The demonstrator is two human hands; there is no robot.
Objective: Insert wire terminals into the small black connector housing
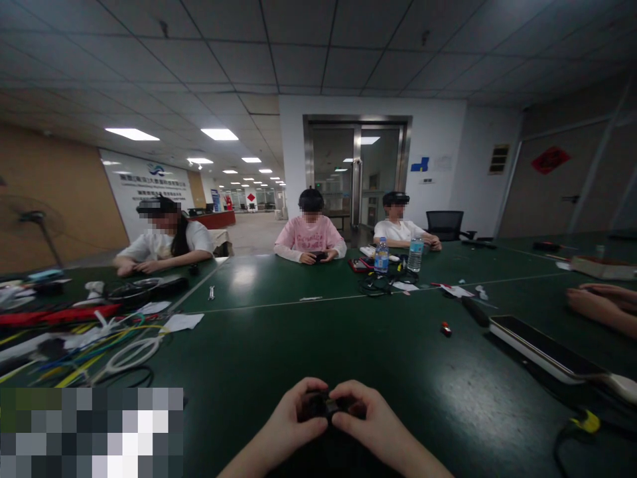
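Low in the middle of the head view, my left hand (293, 415) and my right hand (362, 413) meet over the green table (279, 352). Between them is a small black object (326, 403) with a yellowish spot on top; its exact kind is too dark to make out. The fingers of my left hand curl around its left side, thumb in front. From the right, my right hand pinches it between thumb and fingers. Much of the object is hidden behind my fingers.
Cables (134, 352) and paper (183, 322) lie to the left. A small red object (446, 328) and a flat device with a dark screen (542, 345) lie to the right. Two bottles (381, 257) stand farther back. Another person's hands (600, 302) rest at the right edge; three people sit opposite.
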